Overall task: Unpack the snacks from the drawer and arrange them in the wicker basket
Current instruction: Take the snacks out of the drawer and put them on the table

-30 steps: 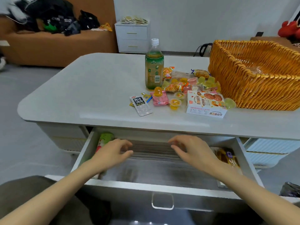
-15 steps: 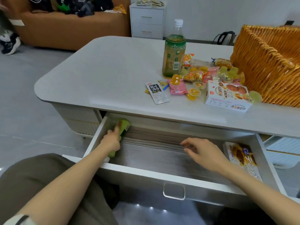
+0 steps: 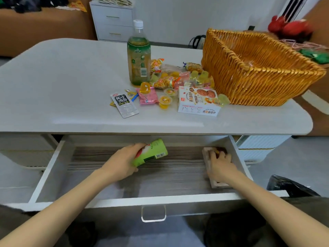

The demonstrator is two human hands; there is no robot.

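Canister [image 3: 151, 152] is gripped in left hand [image 3: 122, 163], axis tilted far-right toward wicker basket [image 3: 240, 82]; right hand [image 3: 219, 163], nearer the basket, is curled over flat box [image 3: 206, 155].

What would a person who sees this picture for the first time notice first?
The big orange wicker basket stands on the right of the grey table, with a bright pile of snacks and a green bottle left of it. Below, in the open drawer, the left hand grips a green can and the right hand touches a flat box at the right end.
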